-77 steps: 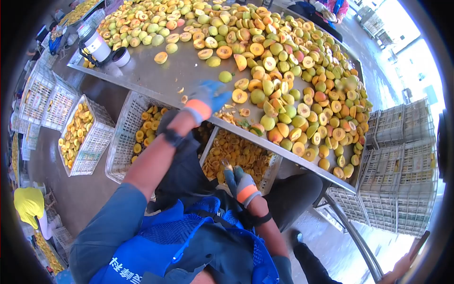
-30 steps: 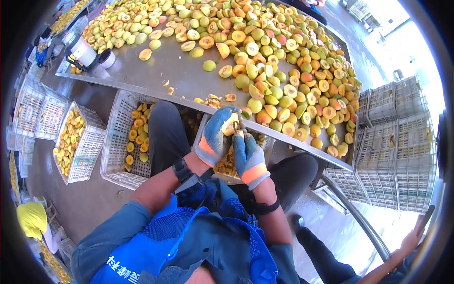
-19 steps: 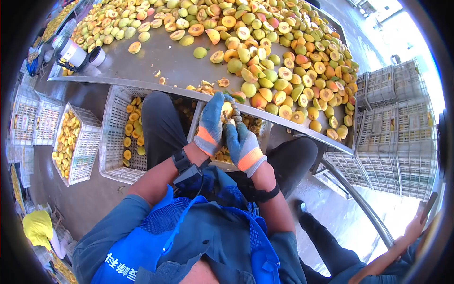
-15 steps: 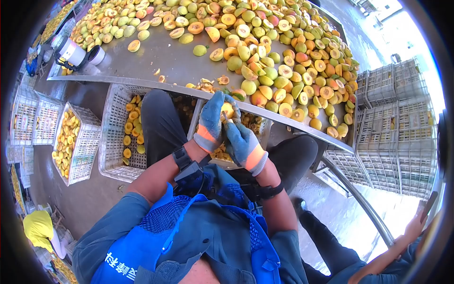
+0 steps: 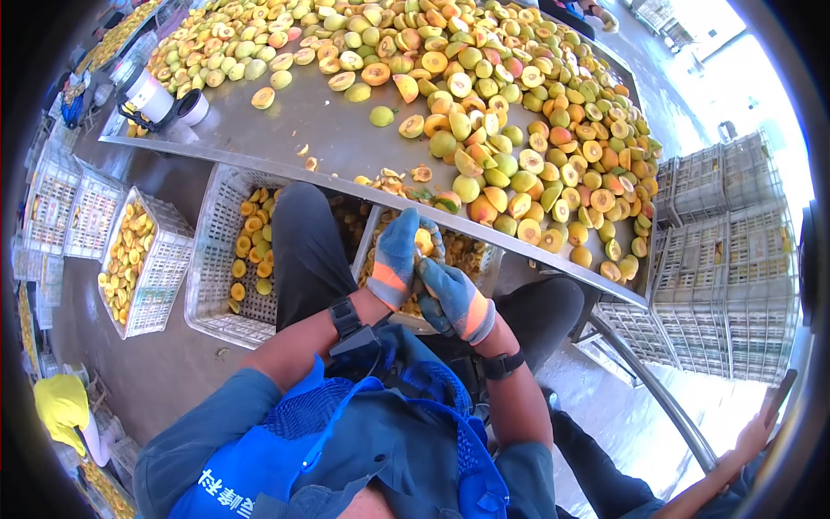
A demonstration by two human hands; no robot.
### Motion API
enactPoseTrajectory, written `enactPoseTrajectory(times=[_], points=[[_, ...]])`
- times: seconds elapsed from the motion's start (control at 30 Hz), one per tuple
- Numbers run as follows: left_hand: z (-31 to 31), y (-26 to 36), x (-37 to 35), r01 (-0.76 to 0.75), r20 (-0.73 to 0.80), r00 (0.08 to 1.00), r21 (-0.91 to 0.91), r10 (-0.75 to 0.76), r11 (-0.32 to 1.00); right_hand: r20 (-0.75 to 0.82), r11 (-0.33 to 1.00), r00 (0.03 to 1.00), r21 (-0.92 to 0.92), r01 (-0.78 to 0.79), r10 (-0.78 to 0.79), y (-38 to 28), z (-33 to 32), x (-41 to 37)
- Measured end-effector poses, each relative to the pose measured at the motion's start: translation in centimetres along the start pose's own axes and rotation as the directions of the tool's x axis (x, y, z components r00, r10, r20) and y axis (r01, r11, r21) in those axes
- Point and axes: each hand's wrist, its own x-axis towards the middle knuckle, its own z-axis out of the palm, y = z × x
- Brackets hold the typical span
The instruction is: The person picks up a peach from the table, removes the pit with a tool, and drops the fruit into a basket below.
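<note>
My left hand point(image 5: 395, 257), in a blue and orange work glove, is closed around a yellow peach half point(image 5: 424, 241) above my lap, just off the table's front edge. My right hand point(image 5: 452, 298), gloved the same way, is closed close against the fruit. Whatever its fingers grip is hidden by the glove. Below both hands a crate point(image 5: 490, 275) holds yellow-brown fruit scraps. Halved green, yellow and reddish peaches point(image 5: 519, 177) are heaped on the metal table point(image 5: 320, 130) ahead.
Left of my knee stands a white crate point(image 5: 201, 277) with peach halves; a fuller crate point(image 5: 164, 281) is farther left. Stacked crates point(image 5: 722, 268) rise at right, near a curved metal rail point(image 5: 653, 389). A white bucket point(image 5: 147, 93) sits on the table. Another person's arm point(image 5: 726, 467) shows lower right.
The camera view has shifted, so table and crates sit slightly lower and farther right. Both hands stay together at the peach half; my right hand has dropped slightly relative to my left.
</note>
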Motion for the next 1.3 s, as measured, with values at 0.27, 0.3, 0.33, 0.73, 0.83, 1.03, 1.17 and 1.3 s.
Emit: enactPoseTrajectory(times=[0.27,0.3,0.33,0.73,0.83,1.03,1.17,1.3], points=[[-1.0,0.9,-0.1,0.085,0.324,0.938,0.128,-0.123,0.988,0.312,0.858,0.949,0.475,-0.197,0.045,1.9,-1.7,0.2],[-0.9,1.1,0.1,0.263,0.295,0.921,0.013,-0.255,0.965,0.334,0.829,0.942,0.514,-0.221,0.044,2.3,-2.0,0.6],[-1.0,1.4,0.3,0.269,0.294,0.921,0.000,-0.257,0.963,0.356,0.797,0.934,0.551,-0.247,0.043,2.8,-2.2,0.8],[-12.1,17.0,-2.5,-0.244,0.328,0.621,0.944,0.712,-0.222,-0.271,0.514,0.928,-0.851,-0.106,-0.257,8.1,-1.2,6.1],[-9.6,16.9,-1.7,-0.199,0.438,0.553,0.896,0.709,-0.398,-0.204,0.526,0.967,-0.845,-0.096,-0.151,8.2,-0.3,5.3],[-1.8,7.4,8.3,-0.625,0.637,0.740,0.770,0.214,-0.132,-0.241,0.620,0.943,-0.783,-0.049,-0.230,8.7,-1.8,4.0],[0.5,3.0,13.0,-0.519,0.495,0.855,0.812,-0.154,-0.269,-0.380,0.719,0.882,-0.692,-0.071,-0.278,8.7,-2.6,1.9],[1.1,2.8,13.1,-0.326,0.307,0.931,0.943,-0.197,-0.069,-0.453,0.827,0.784,-0.546,0.132,-0.425,10.1,-3.3,1.6]])
